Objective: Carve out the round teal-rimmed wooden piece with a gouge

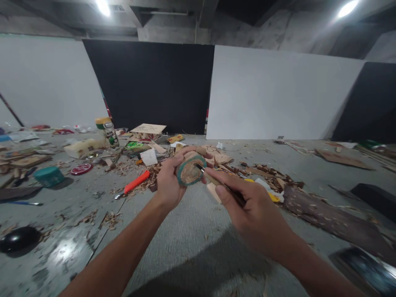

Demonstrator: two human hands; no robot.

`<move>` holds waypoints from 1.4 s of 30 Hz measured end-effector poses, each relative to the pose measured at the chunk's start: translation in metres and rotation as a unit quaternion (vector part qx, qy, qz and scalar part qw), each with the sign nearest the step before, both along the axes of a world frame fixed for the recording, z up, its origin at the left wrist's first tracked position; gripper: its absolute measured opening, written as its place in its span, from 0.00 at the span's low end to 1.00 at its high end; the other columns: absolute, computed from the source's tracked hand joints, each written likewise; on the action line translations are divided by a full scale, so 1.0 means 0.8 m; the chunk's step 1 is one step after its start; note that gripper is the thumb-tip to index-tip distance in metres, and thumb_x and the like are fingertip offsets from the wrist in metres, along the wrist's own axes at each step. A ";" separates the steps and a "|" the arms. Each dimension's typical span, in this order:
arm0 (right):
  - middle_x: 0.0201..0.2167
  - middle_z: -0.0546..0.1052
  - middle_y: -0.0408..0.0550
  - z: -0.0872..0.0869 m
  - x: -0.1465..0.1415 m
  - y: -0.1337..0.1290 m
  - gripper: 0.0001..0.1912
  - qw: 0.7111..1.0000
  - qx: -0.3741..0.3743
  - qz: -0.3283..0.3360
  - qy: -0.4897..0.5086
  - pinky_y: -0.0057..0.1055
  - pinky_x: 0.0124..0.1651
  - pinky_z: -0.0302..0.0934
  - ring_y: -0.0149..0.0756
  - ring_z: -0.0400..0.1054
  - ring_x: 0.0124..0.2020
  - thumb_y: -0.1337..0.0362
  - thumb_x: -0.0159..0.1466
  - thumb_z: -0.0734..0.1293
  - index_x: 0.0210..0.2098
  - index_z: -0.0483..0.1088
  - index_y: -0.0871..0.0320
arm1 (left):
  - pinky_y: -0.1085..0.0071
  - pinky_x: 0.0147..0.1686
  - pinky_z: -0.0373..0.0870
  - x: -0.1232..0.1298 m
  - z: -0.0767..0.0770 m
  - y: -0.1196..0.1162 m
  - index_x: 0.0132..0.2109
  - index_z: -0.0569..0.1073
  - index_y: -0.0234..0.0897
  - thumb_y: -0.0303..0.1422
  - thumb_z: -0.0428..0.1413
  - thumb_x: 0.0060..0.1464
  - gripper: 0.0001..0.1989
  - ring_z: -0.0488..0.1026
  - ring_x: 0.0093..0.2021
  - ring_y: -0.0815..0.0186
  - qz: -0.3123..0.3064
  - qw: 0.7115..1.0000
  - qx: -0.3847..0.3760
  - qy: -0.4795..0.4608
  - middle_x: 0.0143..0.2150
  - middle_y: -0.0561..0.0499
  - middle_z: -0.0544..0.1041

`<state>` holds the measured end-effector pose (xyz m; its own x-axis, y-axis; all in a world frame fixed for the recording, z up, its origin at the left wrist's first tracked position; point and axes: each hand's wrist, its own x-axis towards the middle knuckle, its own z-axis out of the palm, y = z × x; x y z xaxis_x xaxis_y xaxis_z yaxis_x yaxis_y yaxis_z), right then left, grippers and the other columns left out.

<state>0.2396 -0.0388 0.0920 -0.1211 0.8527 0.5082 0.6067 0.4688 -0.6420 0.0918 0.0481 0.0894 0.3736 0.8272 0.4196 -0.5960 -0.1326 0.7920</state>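
My left hand [169, 179] is wrapped around a round wooden piece [189, 172] with a teal rim and a rough, bare wood face turned towards me. My right hand [250, 202] grips a slim wooden-handled tool [213, 178] like a pen. Its dark tip, beside a shiny metal part, is at the face of the wooden piece near the right rim. I cannot tell whether it is a brush or a carving tool. An orange utility knife [136, 182] lies on the floor left of my left hand. Wood shavings [154, 175] are scattered behind both hands.
To the left are a teal tub [48, 176], a red lid [81, 168], a black rounded object [20, 239] and a bottle [107, 132]. A bark-covered log [334, 218] and a phone-like dark slab [365, 268] lie right. White and black panels [148, 86] stand behind.
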 end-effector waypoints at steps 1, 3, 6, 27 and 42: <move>0.52 0.80 0.51 -0.001 -0.001 0.000 0.21 1.000 -0.004 -0.001 0.001 0.37 0.43 0.71 0.42 0.76 0.47 0.68 0.67 0.61 0.58 0.73 0.56 | 0.59 0.33 0.77 0.001 0.000 -0.001 0.43 0.74 0.32 0.40 0.48 0.48 0.20 0.78 0.44 0.50 0.000 1.000 0.005 0.001 0.42 0.38 0.79; 0.52 0.80 0.52 -0.003 -0.002 -0.001 0.21 1.000 -0.006 -0.001 0.008 0.38 0.46 0.70 0.41 0.76 0.47 0.68 0.67 0.62 0.58 0.73 0.55 | 0.59 0.34 0.77 0.002 0.000 -0.001 0.43 0.74 0.33 0.40 0.48 0.47 0.21 0.78 0.44 0.50 0.004 1.000 0.014 0.002 0.41 0.39 0.79; 0.47 0.81 0.52 -0.003 -0.003 0.001 0.20 0.998 -0.025 0.002 0.062 0.35 0.43 0.68 0.37 0.74 0.40 0.66 0.67 0.63 0.57 0.74 0.54 | 0.60 0.35 0.77 0.004 0.000 0.000 0.42 0.75 0.34 0.40 0.50 0.46 0.20 0.78 0.44 0.50 0.016 0.999 0.031 0.004 0.40 0.40 0.80; 0.22 0.63 0.38 -0.005 -0.001 0.005 0.21 0.983 -0.145 0.020 0.116 0.27 0.20 0.45 0.29 0.51 0.19 0.61 0.69 0.60 0.61 0.68 0.47 | 0.54 0.41 0.77 -0.003 0.001 0.003 0.43 0.72 0.35 0.42 0.48 0.51 0.19 0.79 0.47 0.48 0.021 0.994 -0.066 -0.079 0.44 0.39 0.81; 0.20 0.58 0.34 0.002 0.000 0.003 0.23 0.966 -0.173 0.042 0.186 0.24 0.19 0.43 0.26 0.47 0.17 0.62 0.68 0.60 0.62 0.67 0.55 | 0.48 0.48 0.76 -0.029 0.000 0.012 0.53 0.74 0.44 0.45 0.47 0.62 0.20 0.66 0.64 0.45 -0.143 0.989 -0.033 -0.009 0.65 0.46 0.68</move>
<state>0.2395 -0.0362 0.0936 -0.0609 0.9744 0.2163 0.2725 0.2247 -0.9355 0.0687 0.0580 0.0896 0.5888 0.7153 0.3765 -0.6161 0.0956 0.7819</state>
